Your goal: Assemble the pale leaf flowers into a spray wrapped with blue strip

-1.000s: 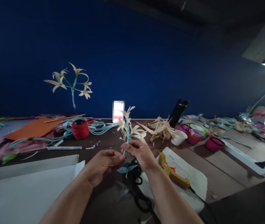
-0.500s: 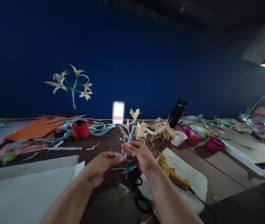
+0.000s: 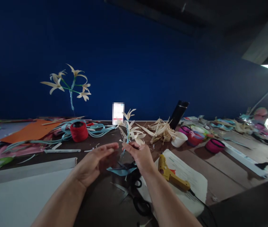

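Observation:
Between the thumb and fingers of my right hand [image 3: 141,156] is the blue-wrapped stem of an artificial flower spray [image 3: 128,125], its cream petals fanning out above my grip. My left hand [image 3: 94,162] is just left of the stem and apart from it, fingers stretched out and nothing in them. Below both hands lie a blue strip [image 3: 119,171] and dark-handled scissors [image 3: 141,205]. A yellow glue gun [image 3: 174,177] rests on a paper sheet [image 3: 198,186], right of my right forearm.
A finished-looking flower spray [image 3: 71,91] stands at the back left. Nearby are a red roll [image 3: 79,131] and blue cords [image 3: 100,131]. Dry husks [image 3: 162,130], a white cup [image 3: 179,139], a tilted black flask [image 3: 179,114] and a power strip [image 3: 244,159] lie to the right.
My left hand has let go of the stem's lower end and moved left, its fingers straightening. The spray in my right hand has turned and shifted slightly left.

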Demonstrator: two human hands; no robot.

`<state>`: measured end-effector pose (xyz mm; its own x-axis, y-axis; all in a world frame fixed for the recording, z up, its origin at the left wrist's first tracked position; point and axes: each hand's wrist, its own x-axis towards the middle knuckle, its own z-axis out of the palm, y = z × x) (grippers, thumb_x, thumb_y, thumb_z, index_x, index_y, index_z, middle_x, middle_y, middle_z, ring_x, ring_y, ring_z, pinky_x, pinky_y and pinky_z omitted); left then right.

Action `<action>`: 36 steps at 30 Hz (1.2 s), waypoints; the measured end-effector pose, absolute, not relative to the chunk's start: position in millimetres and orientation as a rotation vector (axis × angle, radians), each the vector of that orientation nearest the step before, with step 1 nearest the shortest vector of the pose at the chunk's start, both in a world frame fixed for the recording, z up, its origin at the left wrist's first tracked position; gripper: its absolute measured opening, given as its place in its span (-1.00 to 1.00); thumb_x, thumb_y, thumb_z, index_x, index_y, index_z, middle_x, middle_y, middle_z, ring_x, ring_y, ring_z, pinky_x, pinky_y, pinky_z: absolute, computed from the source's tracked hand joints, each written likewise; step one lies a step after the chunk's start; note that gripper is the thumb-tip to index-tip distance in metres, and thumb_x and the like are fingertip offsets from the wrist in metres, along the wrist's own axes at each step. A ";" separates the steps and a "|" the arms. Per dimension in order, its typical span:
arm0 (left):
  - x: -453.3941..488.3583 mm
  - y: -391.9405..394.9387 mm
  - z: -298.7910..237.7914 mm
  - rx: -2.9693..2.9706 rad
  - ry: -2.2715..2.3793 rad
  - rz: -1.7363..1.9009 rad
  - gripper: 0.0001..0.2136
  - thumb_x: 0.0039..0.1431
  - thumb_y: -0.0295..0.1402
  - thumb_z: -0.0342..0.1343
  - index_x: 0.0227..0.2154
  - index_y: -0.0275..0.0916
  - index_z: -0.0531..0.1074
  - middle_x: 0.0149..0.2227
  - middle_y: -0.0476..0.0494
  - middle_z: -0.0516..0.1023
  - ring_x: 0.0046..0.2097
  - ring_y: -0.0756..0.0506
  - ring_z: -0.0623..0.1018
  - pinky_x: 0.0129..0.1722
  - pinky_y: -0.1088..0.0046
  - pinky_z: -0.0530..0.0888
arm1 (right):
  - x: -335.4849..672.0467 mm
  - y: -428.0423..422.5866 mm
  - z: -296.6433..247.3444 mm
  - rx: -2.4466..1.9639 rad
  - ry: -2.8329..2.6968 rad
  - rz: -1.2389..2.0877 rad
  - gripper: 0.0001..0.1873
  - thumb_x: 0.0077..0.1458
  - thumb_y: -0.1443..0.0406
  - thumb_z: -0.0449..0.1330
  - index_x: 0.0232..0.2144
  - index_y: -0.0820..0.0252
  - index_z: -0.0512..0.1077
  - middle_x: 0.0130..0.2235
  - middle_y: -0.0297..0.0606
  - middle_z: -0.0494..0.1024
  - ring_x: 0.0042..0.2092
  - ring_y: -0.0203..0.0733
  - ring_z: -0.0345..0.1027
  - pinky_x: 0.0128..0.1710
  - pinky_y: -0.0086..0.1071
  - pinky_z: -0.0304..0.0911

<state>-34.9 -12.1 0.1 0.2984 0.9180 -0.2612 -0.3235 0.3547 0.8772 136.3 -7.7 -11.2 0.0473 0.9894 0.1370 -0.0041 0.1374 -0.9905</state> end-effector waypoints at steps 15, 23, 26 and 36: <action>-11.0 -12.6 -21.2 1.379 1.295 1.089 -0.72 -0.21 -0.13 0.24 -0.51 -0.26 0.47 -0.56 0.03 0.45 -0.48 0.00 0.37 -0.49 0.53 0.24 | 129.8 -9.6 -11.2 -1.047 -1.395 0.880 -0.78 -0.05 0.19 0.22 -0.56 0.22 0.50 -0.55 -0.35 0.44 -0.39 -0.22 0.30 -0.33 -0.41 0.18; -12.4 -12.6 -18.9 1.378 1.343 1.138 -0.72 -0.19 -0.11 0.20 -0.52 -0.25 0.50 -0.59 0.04 0.46 -0.53 0.02 0.33 -0.52 0.54 0.19 | 128.7 -11.1 -10.6 -1.092 -1.339 0.925 -0.78 -0.08 0.18 0.23 -0.56 0.25 0.52 -0.60 -0.39 0.38 -0.46 -0.31 0.22 -0.44 -0.48 0.12; -12.0 -12.8 -20.7 1.330 1.307 1.175 -0.75 -0.18 -0.15 0.21 -0.53 -0.26 0.49 -0.61 0.06 0.41 -0.54 0.05 0.29 -0.55 0.56 0.16 | 129.3 -9.4 -13.2 -1.108 -1.240 1.061 -0.79 -0.13 0.18 0.27 -0.52 0.24 0.52 -0.67 -0.47 0.26 -0.58 -0.42 0.03 -0.58 -0.51 -0.04; -2.6 -17.5 -19.2 0.815 0.896 1.073 -0.75 -0.15 -0.26 0.27 -0.56 -0.29 0.33 -0.57 0.06 0.38 -0.53 0.10 0.35 -0.48 0.59 0.31 | 127.8 -6.4 -20.3 -1.009 -1.002 1.308 -0.68 -0.17 0.11 0.29 -0.41 0.26 0.54 -0.70 -0.50 0.18 -0.64 -0.48 -0.16 -0.66 -0.53 -0.27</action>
